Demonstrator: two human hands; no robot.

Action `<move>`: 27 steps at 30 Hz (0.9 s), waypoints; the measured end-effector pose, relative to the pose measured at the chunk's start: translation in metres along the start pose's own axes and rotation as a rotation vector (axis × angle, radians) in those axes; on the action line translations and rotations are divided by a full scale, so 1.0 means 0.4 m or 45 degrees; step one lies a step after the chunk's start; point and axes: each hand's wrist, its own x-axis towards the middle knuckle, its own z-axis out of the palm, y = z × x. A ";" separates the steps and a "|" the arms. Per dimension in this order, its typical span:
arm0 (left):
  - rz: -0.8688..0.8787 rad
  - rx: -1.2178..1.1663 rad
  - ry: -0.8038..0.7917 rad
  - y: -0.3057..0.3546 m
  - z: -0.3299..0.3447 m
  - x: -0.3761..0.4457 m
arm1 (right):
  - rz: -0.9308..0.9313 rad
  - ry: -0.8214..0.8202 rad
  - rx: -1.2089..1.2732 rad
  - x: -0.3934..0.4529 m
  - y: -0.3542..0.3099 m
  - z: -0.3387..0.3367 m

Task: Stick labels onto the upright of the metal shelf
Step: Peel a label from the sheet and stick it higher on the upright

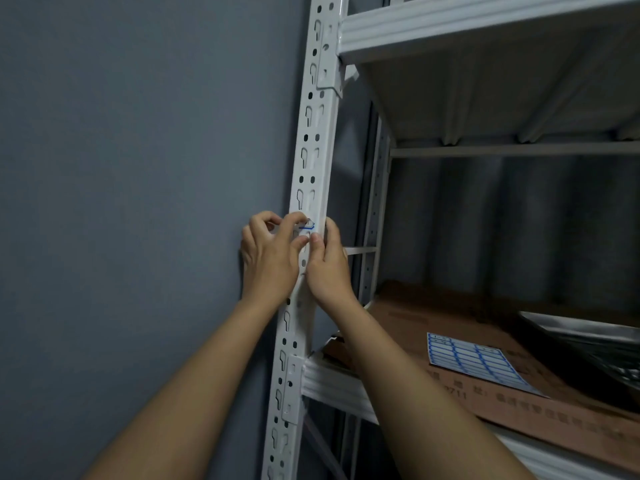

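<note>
While both my hands meet on the post, this is how things stand:

Upright: the white slotted upright [313, 157] of the metal shelf runs top to bottom just left of the middle, against a grey wall [138, 168] on its left.

Label: a small white label [307, 226] with a blue border lies on the upright's front face, between my two hands; only its upper part shows, the rest is under my fingers.

Left hand: my left hand [268, 259] comes in from the left, fingers curled, thumb and forefinger pinching the label's left end against the post.

Right hand: my right hand [327, 263] comes in from the right, its thumb pressing on the label's right side, thumb tip just beside my left thumb; the other fingers wrap behind the post, so I cannot tell how they lie.

Label sheet: a sheet of blue-bordered labels [479, 363] lies flat on a brown cardboard box [519, 410] on the lower shelf board [332, 382], well right of my hands.

Upper shelf: another white shelf board [485, 26] crosses above on the right.
</note>
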 end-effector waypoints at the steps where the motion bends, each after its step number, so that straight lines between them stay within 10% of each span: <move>1: -0.008 -0.002 -0.005 0.000 0.003 -0.002 | 0.007 0.002 0.001 0.000 0.001 0.002; 27: 0.060 0.084 -0.075 -0.007 -0.004 0.013 | 0.004 0.024 0.013 -0.003 0.004 0.010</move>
